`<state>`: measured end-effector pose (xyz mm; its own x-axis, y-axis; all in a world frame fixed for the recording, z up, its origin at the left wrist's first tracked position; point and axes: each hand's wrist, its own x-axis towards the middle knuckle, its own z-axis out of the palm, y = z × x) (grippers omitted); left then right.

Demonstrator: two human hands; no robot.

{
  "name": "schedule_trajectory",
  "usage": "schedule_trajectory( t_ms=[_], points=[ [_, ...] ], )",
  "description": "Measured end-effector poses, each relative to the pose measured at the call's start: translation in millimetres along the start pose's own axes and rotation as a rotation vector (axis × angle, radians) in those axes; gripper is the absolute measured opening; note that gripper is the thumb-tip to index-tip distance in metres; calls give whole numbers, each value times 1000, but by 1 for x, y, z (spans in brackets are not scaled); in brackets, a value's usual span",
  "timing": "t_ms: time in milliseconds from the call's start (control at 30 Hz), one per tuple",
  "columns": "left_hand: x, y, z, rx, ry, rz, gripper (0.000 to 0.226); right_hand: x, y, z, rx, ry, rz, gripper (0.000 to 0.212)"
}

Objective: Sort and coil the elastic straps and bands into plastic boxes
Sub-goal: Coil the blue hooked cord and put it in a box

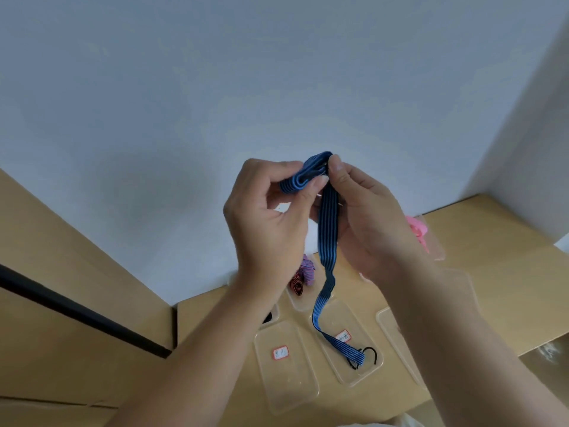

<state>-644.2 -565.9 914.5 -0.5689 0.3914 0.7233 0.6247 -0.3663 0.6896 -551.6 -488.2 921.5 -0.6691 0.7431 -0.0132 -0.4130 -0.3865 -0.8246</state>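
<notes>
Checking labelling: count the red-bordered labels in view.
2: left label in the near-left box, right label in the middle box under the blue striped strap's tail. Others may be hidden.

Both hands, left [264, 223] and right [366, 223], pinch folded blue striped strap [328, 223]; tail dangles into clear box [372, 372].

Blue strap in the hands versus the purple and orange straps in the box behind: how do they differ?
The blue strap is held up by the left hand and right hand; the purple and orange straps lie in a clear box. The blue strap is only partly folded, its tail hanging loose; those are fully rolled. Both are flat striped elastic.
</notes>
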Motion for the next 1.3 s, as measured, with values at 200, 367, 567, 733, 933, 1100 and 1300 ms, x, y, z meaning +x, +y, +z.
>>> schedule_trajectory(
  t_ms=[200, 367, 567, 733, 933, 1100, 1300],
  points=[
    [-7, -1, -1, 336, -146, 180, 29, -3, -2, -10, 55, -42, 62, 29],
    [22, 15, -21, 126, -630, -224, 32, 0, -14, -30, -75, -112, 150, 31],
    [51, 12, -28, 131, -809, -357, 31, -1, -24, -37, -288, -219, 201, 33],
    [41, 8, -22, 35, -679, -360, 18, 0, -23, -36, -276, -214, 155, 56],
    [36, 6, -19, -94, -418, -397, 14, -6, -11, -29, -318, -258, -93, 33],
    [35, 2, -32, -49, -548, -191, 32, -11, -11, -25, -226, -256, -37, 27],
    [33, -6, -46, 88, -510, 139, 33, -13, -15, -19, -247, -298, 18, 21]
  ],
)
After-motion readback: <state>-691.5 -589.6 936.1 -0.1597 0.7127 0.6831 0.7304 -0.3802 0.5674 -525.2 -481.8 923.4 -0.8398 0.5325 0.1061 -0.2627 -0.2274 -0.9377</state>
